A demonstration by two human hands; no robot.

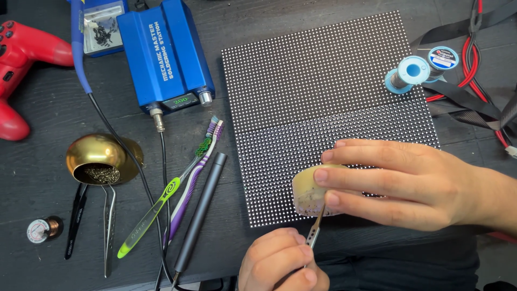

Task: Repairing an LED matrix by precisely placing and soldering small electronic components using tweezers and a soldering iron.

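Note:
My right hand (425, 186) reaches in from the right and holds a small round pale-yellow tub (308, 194) tilted on its side over the lower edge of a black LED dot-matrix panel (323, 91). At the bottom centre, my left hand (283, 264) is closed around thin metal tweezers (315, 229). The tweezers' tips point up into the tub's open mouth, where dark specks lie.
Left of the panel are a blue soldering station (164, 54), a brass tip-cleaner bowl (99, 159), two toothbrushes (177, 188), a black pen-shaped tool (200, 210), spare tweezers (109, 226) and a small copper spool (44, 229). A red game controller (21, 59) lies far left. Blue solder spools (412, 71) and red and black cables (474, 81) lie right.

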